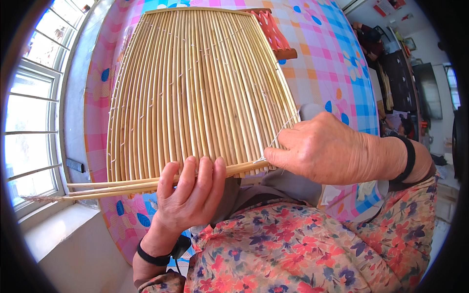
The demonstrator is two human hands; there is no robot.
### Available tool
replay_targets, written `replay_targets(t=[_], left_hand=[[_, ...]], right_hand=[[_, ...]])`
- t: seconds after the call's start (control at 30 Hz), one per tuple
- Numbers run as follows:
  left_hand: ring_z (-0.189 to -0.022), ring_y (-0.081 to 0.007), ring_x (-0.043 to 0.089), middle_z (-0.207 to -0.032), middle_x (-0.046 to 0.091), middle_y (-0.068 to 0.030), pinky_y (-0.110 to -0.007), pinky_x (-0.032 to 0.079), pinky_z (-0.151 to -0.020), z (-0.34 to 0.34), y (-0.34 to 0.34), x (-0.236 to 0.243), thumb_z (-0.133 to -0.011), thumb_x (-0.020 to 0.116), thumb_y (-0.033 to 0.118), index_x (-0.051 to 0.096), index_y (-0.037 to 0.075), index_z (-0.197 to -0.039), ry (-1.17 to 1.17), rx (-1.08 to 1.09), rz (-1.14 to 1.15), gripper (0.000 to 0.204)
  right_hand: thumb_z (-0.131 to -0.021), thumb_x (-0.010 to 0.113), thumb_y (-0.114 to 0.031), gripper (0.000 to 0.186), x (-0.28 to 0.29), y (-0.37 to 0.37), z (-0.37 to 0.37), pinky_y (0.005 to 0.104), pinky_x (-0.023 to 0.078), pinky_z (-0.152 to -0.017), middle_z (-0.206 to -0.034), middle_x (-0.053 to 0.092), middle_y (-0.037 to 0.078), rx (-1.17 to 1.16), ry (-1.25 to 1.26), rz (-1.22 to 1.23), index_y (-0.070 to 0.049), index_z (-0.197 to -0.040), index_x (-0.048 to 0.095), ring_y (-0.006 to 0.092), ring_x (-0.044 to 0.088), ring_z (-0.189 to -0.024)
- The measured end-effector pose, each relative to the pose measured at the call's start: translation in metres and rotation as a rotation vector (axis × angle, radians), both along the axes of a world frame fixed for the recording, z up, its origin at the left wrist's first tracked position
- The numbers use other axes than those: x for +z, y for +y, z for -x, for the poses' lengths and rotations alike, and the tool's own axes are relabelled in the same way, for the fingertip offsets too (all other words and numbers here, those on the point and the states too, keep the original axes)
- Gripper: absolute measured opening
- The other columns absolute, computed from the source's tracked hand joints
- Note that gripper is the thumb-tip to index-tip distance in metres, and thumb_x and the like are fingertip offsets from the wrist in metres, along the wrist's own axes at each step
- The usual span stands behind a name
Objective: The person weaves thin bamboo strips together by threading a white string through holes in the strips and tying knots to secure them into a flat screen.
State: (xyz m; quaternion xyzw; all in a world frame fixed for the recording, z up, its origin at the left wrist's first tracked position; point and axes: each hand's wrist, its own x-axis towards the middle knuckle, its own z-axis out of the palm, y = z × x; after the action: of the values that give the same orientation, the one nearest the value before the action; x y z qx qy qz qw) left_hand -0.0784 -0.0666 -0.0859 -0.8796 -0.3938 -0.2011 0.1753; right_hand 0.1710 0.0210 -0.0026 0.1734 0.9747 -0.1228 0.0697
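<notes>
A mat of straight yellow stalks [195, 88] laid side by side lies before me, its near edge over my lap. Across that edge run a few loose-ended stalks [122, 187], one with a feathery tip reaching toward the window. My left hand [188, 195] grips these edge stalks, its fingers on top and the thumb hidden below. At the mat's near right corner, my right hand [317, 151] is closed, pinching a thin white string [282, 130] between thumb and forefinger. The string loops from the right edge down to the stalks.
Beneath the mat spreads a pink and blue checked sheet [312, 78]. A red woven piece with wooden bars [282, 52] lies past the far right corner. A barred window [31, 127] and a sill with a small black object [75, 165] border the left.
</notes>
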Motion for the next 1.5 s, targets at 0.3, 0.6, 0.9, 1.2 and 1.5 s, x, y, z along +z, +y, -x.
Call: replay_targets(t=[0.3, 0.6, 0.9, 1.2, 1.5], left_hand=[[-0.09, -0.0209, 0.061, -0.098, 0.065, -0.0058, -0.038, 0.047, -0.08, 0.002, 0.001, -0.008, -0.086, 0.058, 0.014, 0.067, 0.008, -0.103, 0.008, -0.034, -0.062, 0.02], [-0.089, -0.0202, 0.061, -0.098, 0.065, -0.0048, -0.038, 0.047, -0.079, 0.002, 0.002, -0.008, -0.087, 0.059, 0.015, 0.068, 0.009, -0.104, 0.023, -0.037, -0.088, 0.02], [-0.089, -0.0203, 0.061, -0.098, 0.065, -0.0048, -0.037, 0.047, -0.077, 0.001, 0.001, -0.01, -0.087, 0.06, 0.015, 0.069, 0.009, -0.104, 0.03, -0.037, -0.106, 0.02], [-0.091, -0.0207, 0.061, -0.099, 0.065, -0.0049, -0.038, 0.047, -0.077, 0.001, 0.0, -0.011, -0.087, 0.061, 0.015, 0.069, 0.009, -0.104, 0.024, -0.033, -0.107, 0.02], [-0.092, -0.0206, 0.061, -0.1, 0.065, -0.0047, -0.038, 0.047, -0.077, 0.002, -0.001, -0.01, -0.088, 0.06, 0.015, 0.069, 0.01, -0.105, 0.044, -0.036, -0.108, 0.02]], right_hand=[[-0.073, 0.06, -0.01, 0.007, 0.001, -0.015, 0.003, 0.0343, 0.054, -0.054, -0.068, 0.059, 0.011, -0.136, -0.018, -0.01, -0.004, -0.074, 0.057, 0.0255, 0.066, -0.065], [-0.072, 0.059, -0.01, 0.007, -0.01, -0.009, -0.002, 0.0346, 0.054, -0.054, -0.067, 0.058, 0.011, -0.028, 0.081, -0.017, -0.003, -0.073, 0.056, 0.0247, 0.064, -0.062], [-0.074, 0.059, -0.011, 0.008, -0.014, -0.004, 0.0, 0.0358, 0.054, -0.052, -0.066, 0.058, 0.011, 0.006, 0.086, 0.016, -0.003, -0.073, 0.057, 0.0256, 0.065, -0.062], [-0.075, 0.058, -0.011, 0.008, -0.018, -0.004, -0.003, 0.0358, 0.054, -0.053, -0.067, 0.057, 0.011, 0.027, 0.08, 0.007, -0.003, -0.076, 0.057, 0.026, 0.065, -0.062], [-0.076, 0.057, -0.01, 0.008, -0.025, -0.005, 0.001, 0.0357, 0.054, -0.053, -0.067, 0.056, 0.012, 0.027, 0.14, 0.046, -0.002, -0.075, 0.056, 0.0261, 0.065, -0.061]])
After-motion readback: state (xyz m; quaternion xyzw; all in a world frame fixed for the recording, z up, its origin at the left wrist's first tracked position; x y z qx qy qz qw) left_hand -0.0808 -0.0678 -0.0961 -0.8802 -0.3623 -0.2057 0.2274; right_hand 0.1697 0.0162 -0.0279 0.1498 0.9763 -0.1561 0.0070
